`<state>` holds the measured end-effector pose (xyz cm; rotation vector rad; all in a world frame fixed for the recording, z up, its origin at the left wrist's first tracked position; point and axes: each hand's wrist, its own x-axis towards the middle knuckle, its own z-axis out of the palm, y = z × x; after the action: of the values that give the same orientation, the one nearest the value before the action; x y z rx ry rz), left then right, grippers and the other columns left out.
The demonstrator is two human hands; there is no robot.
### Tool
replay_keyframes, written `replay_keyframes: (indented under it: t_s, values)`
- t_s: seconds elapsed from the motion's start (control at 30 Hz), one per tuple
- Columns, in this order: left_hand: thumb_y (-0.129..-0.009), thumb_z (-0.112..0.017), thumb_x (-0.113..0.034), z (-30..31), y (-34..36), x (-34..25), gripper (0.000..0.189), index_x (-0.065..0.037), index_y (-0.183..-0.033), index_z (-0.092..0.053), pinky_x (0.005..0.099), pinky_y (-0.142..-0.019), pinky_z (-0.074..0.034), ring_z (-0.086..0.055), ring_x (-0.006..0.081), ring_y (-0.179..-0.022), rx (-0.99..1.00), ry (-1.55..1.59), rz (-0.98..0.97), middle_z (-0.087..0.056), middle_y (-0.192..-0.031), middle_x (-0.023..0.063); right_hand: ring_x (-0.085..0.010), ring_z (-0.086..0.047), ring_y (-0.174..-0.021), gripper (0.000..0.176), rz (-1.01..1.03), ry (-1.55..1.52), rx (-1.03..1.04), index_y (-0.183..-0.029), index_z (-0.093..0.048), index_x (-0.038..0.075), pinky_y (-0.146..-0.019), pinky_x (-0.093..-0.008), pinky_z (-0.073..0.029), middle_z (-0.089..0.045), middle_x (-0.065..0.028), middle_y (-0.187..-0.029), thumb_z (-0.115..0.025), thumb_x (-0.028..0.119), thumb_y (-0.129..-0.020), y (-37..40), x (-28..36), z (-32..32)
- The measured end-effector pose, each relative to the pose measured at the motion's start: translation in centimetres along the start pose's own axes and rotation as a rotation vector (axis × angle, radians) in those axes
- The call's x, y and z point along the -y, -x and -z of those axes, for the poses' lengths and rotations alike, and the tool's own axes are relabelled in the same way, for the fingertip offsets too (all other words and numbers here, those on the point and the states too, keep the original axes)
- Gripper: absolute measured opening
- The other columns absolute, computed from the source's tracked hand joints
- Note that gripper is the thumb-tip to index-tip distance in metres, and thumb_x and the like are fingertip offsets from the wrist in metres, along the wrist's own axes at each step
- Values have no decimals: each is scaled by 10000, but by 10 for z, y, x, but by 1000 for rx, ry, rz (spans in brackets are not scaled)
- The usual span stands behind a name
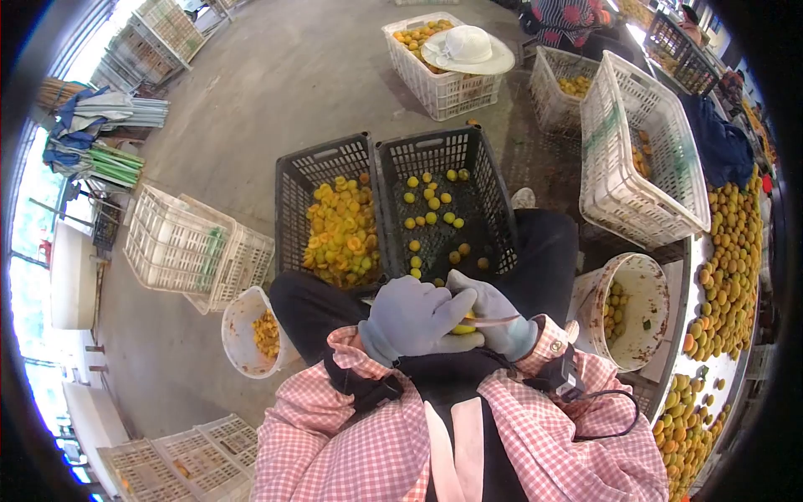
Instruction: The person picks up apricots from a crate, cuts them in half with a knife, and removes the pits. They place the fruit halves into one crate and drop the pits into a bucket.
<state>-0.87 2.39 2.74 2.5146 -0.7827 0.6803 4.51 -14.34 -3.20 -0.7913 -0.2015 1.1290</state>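
Note:
Both my hands wear grey gloves and meet in front of my lap. My left hand (410,314) is closed around a yellow apricot (462,329), mostly hidden by the fingers. My right hand (493,316) is closed against the same fruit, with a thin knife (495,321) lying across its glove. The grip on the knife is partly hidden. Just beyond my hands stand two black crates. The left black crate (286,197) holds a heap of cut apricot pieces (341,224); in the right black crate (493,180), several whole apricots (432,203) lie scattered.
A white bucket (237,339) with cut pieces stands at left, another bucket (648,335) with fruit at right. White crates (188,243) flank me. A white hat (468,50) rests on a fruit-filled crate. Apricots (726,268) cover the right-hand table. Another person (565,21) sits farther back.

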Motion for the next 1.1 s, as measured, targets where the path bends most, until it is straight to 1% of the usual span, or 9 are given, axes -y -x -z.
replay_keyframes:
  t_s: [0.07,0.17,0.23,0.37,0.5,0.6,0.67,0.73,1.1]
  values:
    - [-610,-817,-447,2,-3,0,570,-110,-1032,-633,337,-457,-411,-566,206,-492,-4,21,18,-558,-607,25,-104,-571,-941,366,77,191,2,-1099,-567,43,-838,-242,-462,-594,-11,-1028,-432,370,-1008,-2,-7,4]
    - [-660,-790,-435,0,-5,-1,514,-105,-1025,-641,330,-452,-414,-567,191,-497,-74,60,76,-546,-604,16,-102,-563,-928,349,-77,-271,-244,-1061,-575,18,-819,-241,-454,-598,-20,-1009,-456,340,-1001,-5,-15,-2]
    - [-712,-759,-441,-4,-3,-1,484,-97,-1031,-643,324,-450,-422,-575,179,-507,-142,73,119,-550,-611,14,-108,-563,-914,309,391,156,-157,-1059,-558,-9,-792,-247,-453,-598,-36,-1006,-477,280,-982,6,7,-43]
    - [-753,-761,-293,-21,6,-7,440,-65,-1105,-627,302,-591,-500,-652,198,-655,-139,333,434,-646,-771,83,-94,-551,-819,209,749,777,-529,-943,-586,-2,-704,-246,-448,-605,-30,-933,-436,141,-966,-18,-6,-37]
    - [-806,-740,-223,-32,11,-10,453,-30,-1183,-582,272,-771,-508,-661,144,-844,-216,620,692,-677,-980,123,-88,-536,-800,226,590,39,-527,-930,-592,-9,-672,-244,-438,-600,-40,-899,-460,171,-965,-28,-12,-37]
    - [-769,-784,-291,-33,7,-1,589,-36,-1241,-539,291,-814,-510,-667,193,-883,-231,616,707,-666,-1041,124,-127,-570,-845,257,479,370,-510,-983,-589,-9,-720,-281,-460,-612,-49,-933,-437,198,-971,-34,-2,-16]
    - [-736,-806,-336,-21,6,3,672,-34,-1262,-518,304,-830,-512,-667,220,-903,-101,531,622,-658,-1073,129,-142,-579,-874,263,420,659,-466,-1003,-588,-8,-748,-297,-465,-615,-52,-958,-428,199,-970,-29,6,-16]
    - [-615,-853,-458,-18,6,12,842,-23,-1250,-512,336,-754,-532,-670,284,-824,12,382,430,-665,-986,129,-113,-575,-893,236,291,345,-278,-1025,-553,48,-792,-260,-478,-582,-33,-961,-367,191,-994,-16,17,-25]
    - [-551,-804,-566,-12,-10,17,719,-36,-1004,-628,319,-464,-392,-564,212,-536,-49,-34,54,-568,-664,50,-104,-579,-845,131,237,173,-215,-985,-550,73,-733,-251,-465,-582,-13,-927,-517,191,-938,-10,9,-16]
